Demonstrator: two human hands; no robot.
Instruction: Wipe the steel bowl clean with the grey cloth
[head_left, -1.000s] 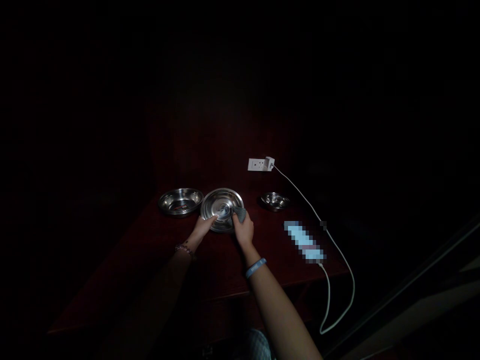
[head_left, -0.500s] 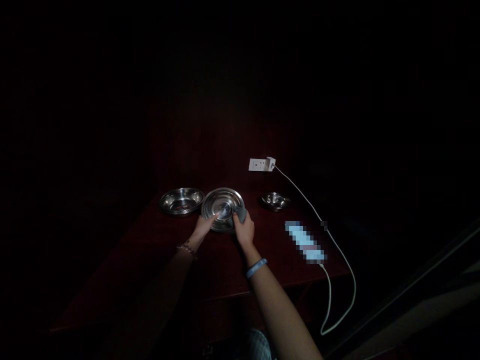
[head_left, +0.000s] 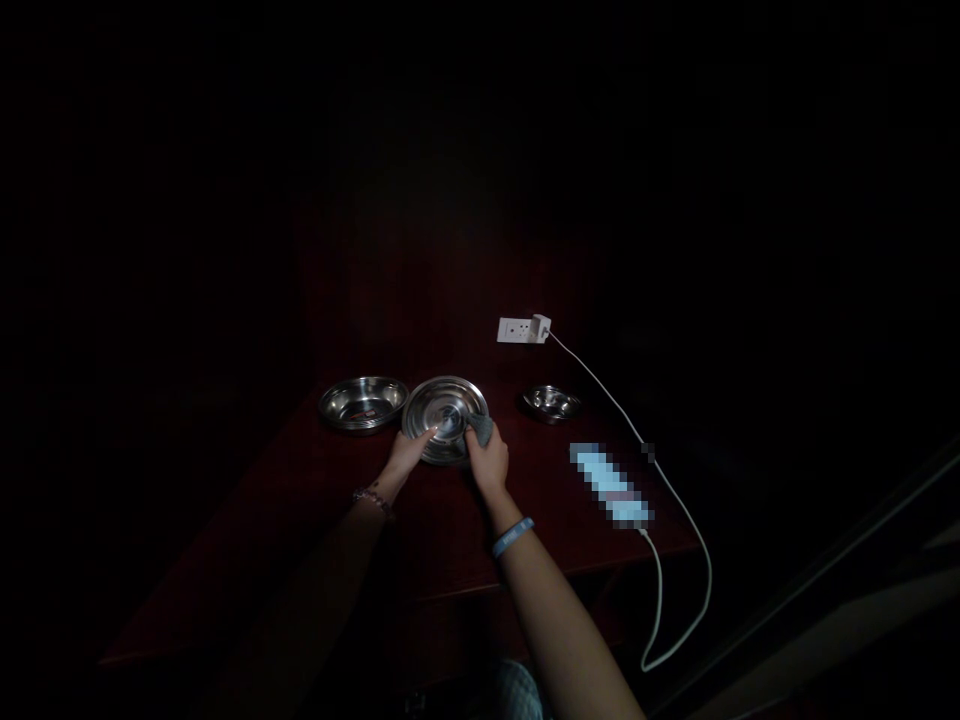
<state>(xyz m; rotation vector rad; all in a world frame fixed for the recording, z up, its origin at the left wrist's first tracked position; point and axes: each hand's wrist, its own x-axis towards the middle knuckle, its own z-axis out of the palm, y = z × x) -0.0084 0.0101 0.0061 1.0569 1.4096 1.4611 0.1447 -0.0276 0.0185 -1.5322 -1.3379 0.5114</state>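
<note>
The scene is very dark. A shiny steel plate is tilted toward me above a dark red table. My left hand grips the plate's near left rim, thumb on its face. My right hand presses a small grey cloth against the plate's lower right part. A bead bracelet circles my left wrist and a blue band my right.
A steel bowl sits left of the plate and a smaller steel bowl to its right. A lit phone lies at the right, joined by a white cable to a charger in a power strip.
</note>
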